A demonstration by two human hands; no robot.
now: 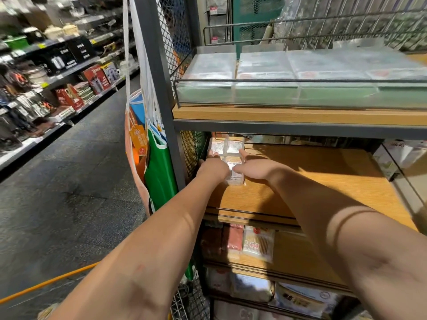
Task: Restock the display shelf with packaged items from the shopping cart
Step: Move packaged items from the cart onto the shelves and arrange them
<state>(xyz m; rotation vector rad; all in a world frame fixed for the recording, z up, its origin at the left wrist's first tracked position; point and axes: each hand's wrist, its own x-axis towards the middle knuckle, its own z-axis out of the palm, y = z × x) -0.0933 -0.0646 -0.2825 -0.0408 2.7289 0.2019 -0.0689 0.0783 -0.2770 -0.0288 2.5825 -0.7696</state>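
Observation:
Both my arms reach into the middle wooden shelf (312, 181) of the display rack. A cluster of small clear-wrapped packets (227, 146) with white and orange labels lies at the shelf's far left, against the mesh side. My left hand (213, 168) grips the left side of the cluster. My right hand (251, 167) lies on its right side, fingers stretched over the packets. The nearest packets are partly hidden by my hands. A wire cart corner (184, 299) shows at the bottom.
The top shelf holds a wire tray of clear-wrapped green packs (265, 88). Lower shelves carry more packaged goods (257, 243). Coloured bags (150, 153) hang on the rack's left post. An aisle floor (69, 181) and a stocked store shelf (46, 77) lie to the left. Boxes (402, 155) stand at the middle shelf's right.

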